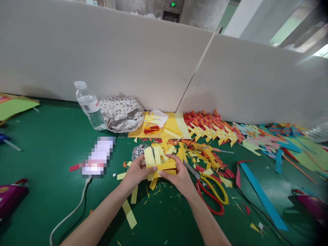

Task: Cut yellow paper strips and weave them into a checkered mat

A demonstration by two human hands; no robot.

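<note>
Head view: the left hand (136, 172) and right hand (179, 174) pinch pale and deeper yellow paper strips (166, 166), seemingly interwoven.

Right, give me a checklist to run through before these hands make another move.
1. Left hand grip on the yellow paper strips: ok, holding them.
2. Right hand grip: ok, on the same strips.
3. Strips fully in sight: not ok, the hands cover parts.
4. Strips fastened together: cannot tell.
5. Scissors set down: ok, on the green table.
6. Tabletop free of scraps: not ok, loose pieces lie around.
</note>
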